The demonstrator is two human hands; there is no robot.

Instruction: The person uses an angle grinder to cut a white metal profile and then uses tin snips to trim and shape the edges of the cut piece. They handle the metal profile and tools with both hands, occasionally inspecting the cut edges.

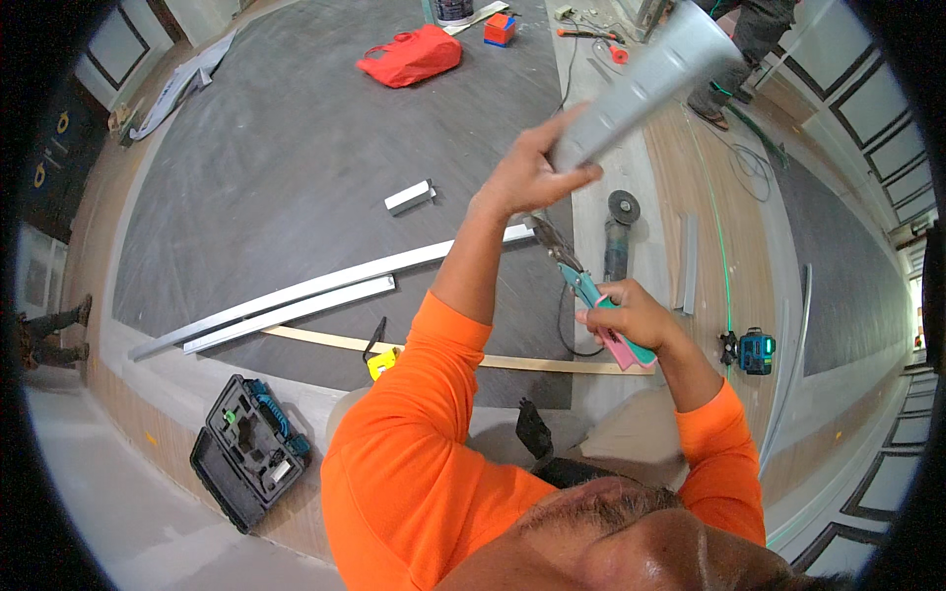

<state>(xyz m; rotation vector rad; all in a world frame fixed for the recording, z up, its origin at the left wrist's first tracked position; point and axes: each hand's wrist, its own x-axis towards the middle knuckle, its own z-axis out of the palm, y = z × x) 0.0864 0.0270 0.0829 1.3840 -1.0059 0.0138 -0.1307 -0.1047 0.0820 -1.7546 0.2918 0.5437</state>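
My left hand (537, 167) is closed round the lower end of a silver metal profile (645, 89), which rises away to the upper right and is slightly blurred. In my right hand (633, 320) are tin snips (583, 286) with turquoise and pink handles; the fingers wrap round the grips. The jaws of the snips point up and left, below my left hand. In the picture they overlap the end of a long metal channel (434, 254) on the floor; whether they touch it I cannot tell. A shorter channel (296, 313) lies alongside.
An angle grinder (618, 241), a thin wooden strip (532, 364) and a yellow tape measure (383, 363) lie nearby. A short metal offcut (410, 197) rests on grey floor covering. A laser level (755, 352) stands right, an open tool case (246, 448) left. Another person's legs (754, 49) show far right.
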